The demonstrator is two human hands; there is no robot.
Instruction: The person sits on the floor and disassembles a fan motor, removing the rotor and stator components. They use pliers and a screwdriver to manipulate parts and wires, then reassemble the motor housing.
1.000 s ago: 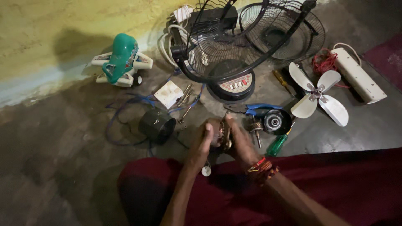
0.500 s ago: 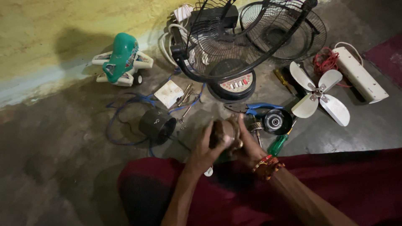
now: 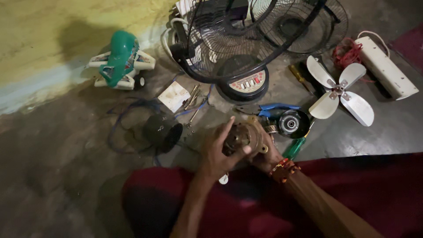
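The left hand (image 3: pixel 216 152) has opened its fingers over the motor (image 3: pixel 242 137); earlier both were closed. The right hand (image 3: pixel 264 154) keeps its grip clamped underneath.

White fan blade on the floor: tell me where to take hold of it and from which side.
Grip the fan blade at its small central hub, coming straight down from above. It lies flat on the floor with four thin petals spread out, so the edges sit low. The hub is raised and central. The right side is the freest, with the screwdriver lying at its left.
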